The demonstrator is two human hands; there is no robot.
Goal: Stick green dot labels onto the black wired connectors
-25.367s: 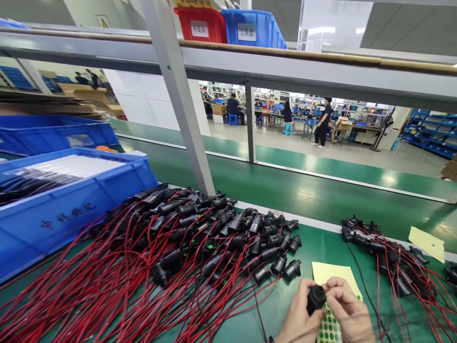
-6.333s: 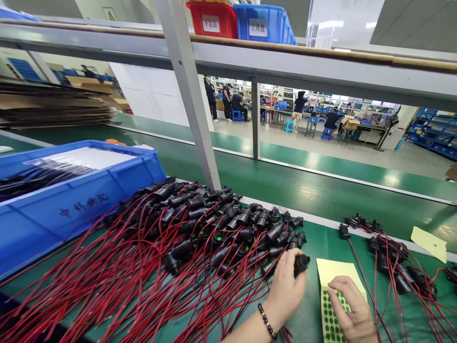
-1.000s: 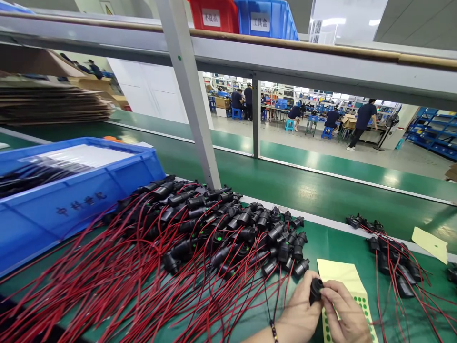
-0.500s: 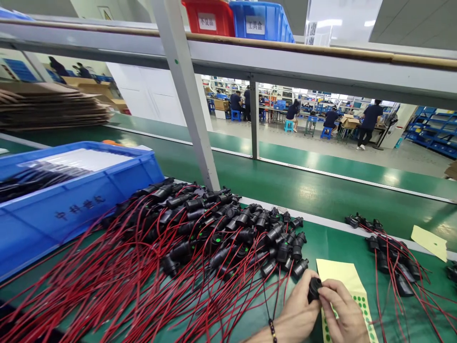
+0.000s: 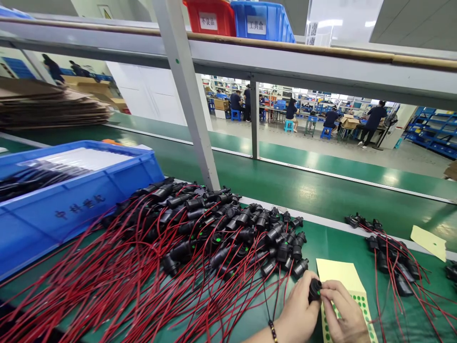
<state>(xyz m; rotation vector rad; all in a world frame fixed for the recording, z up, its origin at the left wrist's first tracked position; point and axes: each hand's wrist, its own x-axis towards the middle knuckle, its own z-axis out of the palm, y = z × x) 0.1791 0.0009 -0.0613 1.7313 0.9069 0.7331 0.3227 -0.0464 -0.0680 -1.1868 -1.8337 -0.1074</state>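
Note:
My left hand (image 5: 300, 305) is closed around a small black pump (image 5: 314, 289), its round end turned up. At the pump's right side, the pinched thumb and forefinger of my right hand (image 5: 344, 309) touch a small green dot sticker (image 5: 319, 293). Beneath my right hand lies a yellow sticker sheet (image 5: 341, 274) with rows of green dots, partly covered by the hand. To the left is a large heap of similar black pumps (image 5: 246, 233) with long red and black wires; some carry green dots.
A blue bin (image 5: 82, 200) with bagged black parts stands at the left. A smaller pump group (image 5: 396, 262) and a yellow paper piece (image 5: 428, 242) lie right. A slanted post (image 5: 189, 95) rises behind the heap to a shelf holding red and blue boxes. People work far behind.
The fingertips of my right hand have shifted slightly on the pump, and the green dot now shows beside them. My left hand keeps its hold, with the pump turned a little.

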